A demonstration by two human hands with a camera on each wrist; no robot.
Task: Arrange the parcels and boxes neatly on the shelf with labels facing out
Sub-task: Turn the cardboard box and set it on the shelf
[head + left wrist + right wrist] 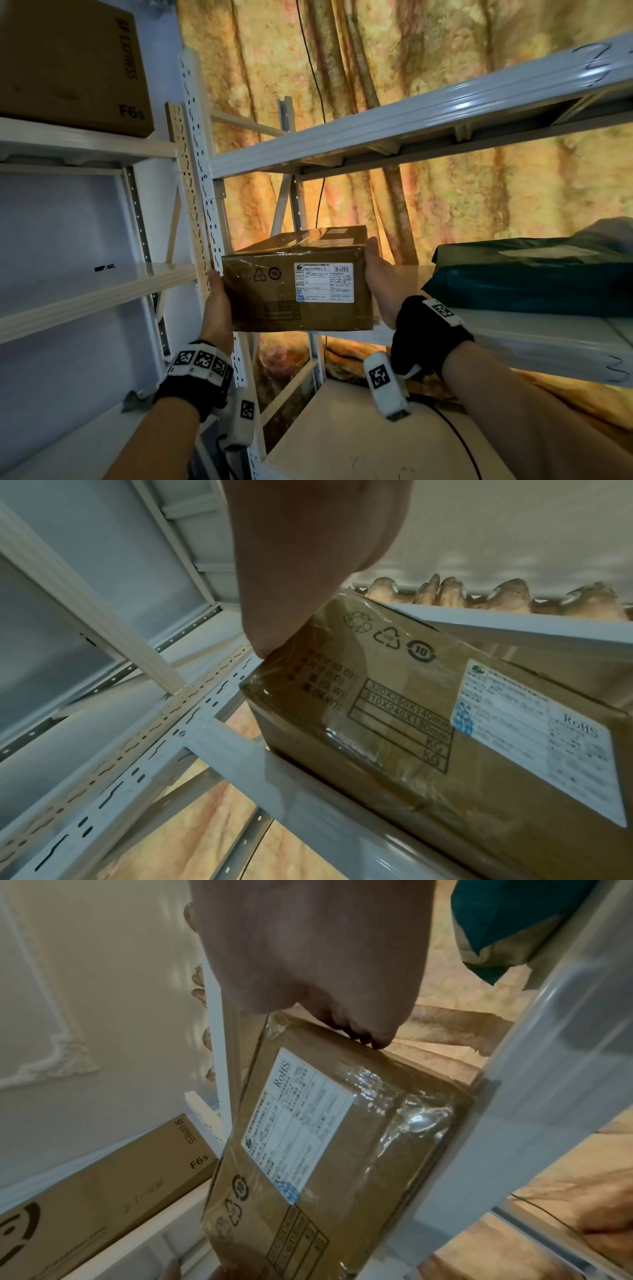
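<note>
A brown taped cardboard box [294, 291] is held between my two hands at the left end of the grey rack's middle shelf [534, 346]. Its white RoHS label [323, 282] faces me. My left hand [217, 301] grips the box's left side, thumb at the front edge. My right hand [380, 284] grips the right side, thumb up along the corner. In the left wrist view the box [411, 723] sits low against the shelf's front beam [308, 791]. The right wrist view shows my fingers [359, 1034] curled over the box's [342, 1150] edge. The fingers behind it are hidden.
A dark teal soft parcel [531, 281] lies on the same shelf to the right. A large SF Express carton [68, 68] sits on the neighbouring white rack's upper shelf. A perforated upright post [202, 171] stands just left of the box. An upper shelf beam [411, 120] runs overhead.
</note>
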